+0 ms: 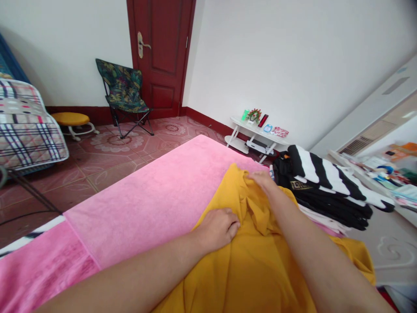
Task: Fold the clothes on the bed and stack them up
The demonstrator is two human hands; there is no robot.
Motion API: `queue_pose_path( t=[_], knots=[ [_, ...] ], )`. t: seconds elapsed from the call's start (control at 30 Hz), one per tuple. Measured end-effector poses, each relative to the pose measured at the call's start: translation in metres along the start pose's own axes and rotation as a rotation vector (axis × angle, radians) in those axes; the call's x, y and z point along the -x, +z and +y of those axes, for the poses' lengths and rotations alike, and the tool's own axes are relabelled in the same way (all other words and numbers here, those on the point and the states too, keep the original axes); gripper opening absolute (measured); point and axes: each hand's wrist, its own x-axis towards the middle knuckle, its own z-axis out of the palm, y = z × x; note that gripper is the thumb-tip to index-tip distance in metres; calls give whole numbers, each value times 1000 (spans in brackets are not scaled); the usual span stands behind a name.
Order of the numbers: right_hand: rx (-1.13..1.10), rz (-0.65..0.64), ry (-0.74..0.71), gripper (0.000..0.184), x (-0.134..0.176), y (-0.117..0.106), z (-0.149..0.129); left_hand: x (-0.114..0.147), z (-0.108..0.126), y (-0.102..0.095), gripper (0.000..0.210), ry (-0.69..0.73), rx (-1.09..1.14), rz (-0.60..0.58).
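A mustard-yellow garment [250, 269] lies spread and wrinkled in front of me, over the near right part of the pink blanket [156, 191]. Its exact kind does not show. My left hand [220, 228] rests on the garment's left side, its fingers curled into the cloth. Farther out, my right hand [263, 179] is closed on the cloth near the far edge, where the fabric bunches into folds. The right fingertips are partly hidden. Just right of that hand is a stack of folded clothes [325, 195], black and white striped on top.
Behind the blanket stands a low white table [257, 132] with small items. A camouflage folding chair [124, 91] sits by the red door [163, 52], with a yellow stool [71, 118] to its left. At the right, a cluttered white surface [387, 182] runs past the clothes.
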Motion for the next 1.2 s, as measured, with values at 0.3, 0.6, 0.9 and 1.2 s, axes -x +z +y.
queue_pose_path(
  t=[0.3, 0.6, 0.9, 1.2],
  knots=[
    [783, 126, -210, 26, 15, 8, 4, 1, -2, 0, 26, 36, 17, 6],
    [738, -32, -577, 46, 101, 18, 16, -1, -2, -3, 32, 28, 68, -6],
    [755, -158, -226, 58, 126, 19, 37, -4, -11, 5, 27, 110, 195, 48],
    [452, 41, -646, 51, 205, 22, 53, 60, -3, -44, 50, 142, 339, -369]
  ],
)
